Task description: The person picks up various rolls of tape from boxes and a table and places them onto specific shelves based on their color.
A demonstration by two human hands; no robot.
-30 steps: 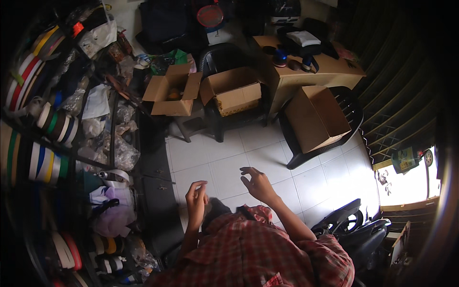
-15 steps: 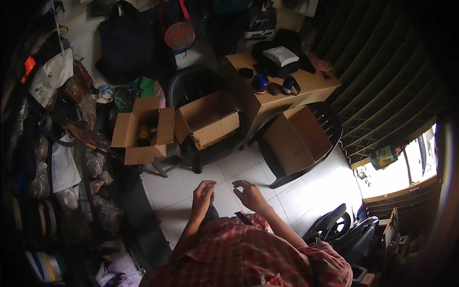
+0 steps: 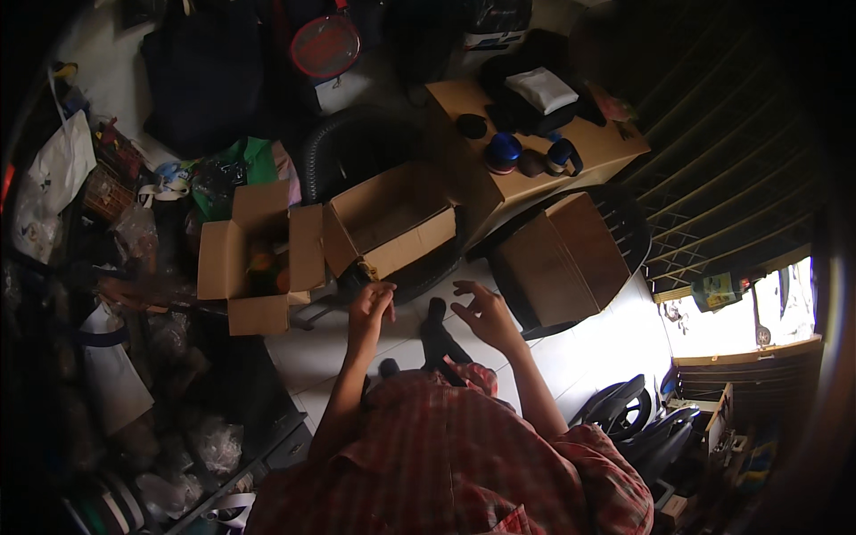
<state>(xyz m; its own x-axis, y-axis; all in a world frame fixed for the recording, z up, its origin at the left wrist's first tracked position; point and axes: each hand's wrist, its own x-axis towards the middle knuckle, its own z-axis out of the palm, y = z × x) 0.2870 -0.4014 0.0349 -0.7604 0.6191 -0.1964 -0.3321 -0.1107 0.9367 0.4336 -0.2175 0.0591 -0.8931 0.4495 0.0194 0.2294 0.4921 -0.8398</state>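
One cardboard box (image 3: 412,242) stands beyond the left hand (image 3: 370,312), another box (image 3: 546,267) near the right hand (image 3: 485,314). Both are empty, half open and loosely curled.

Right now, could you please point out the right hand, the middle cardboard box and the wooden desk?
Right hand (image 3: 491,318), head view: its middle.
Middle cardboard box (image 3: 413,243), head view: near flap.
Wooden desk (image 3: 451,96), head view: tabletop.

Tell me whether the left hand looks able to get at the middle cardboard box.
Probably yes: the left hand looks empty, and nothing visible stands between it and the middle cardboard box, open-topped just ahead; a step forward may be needed.
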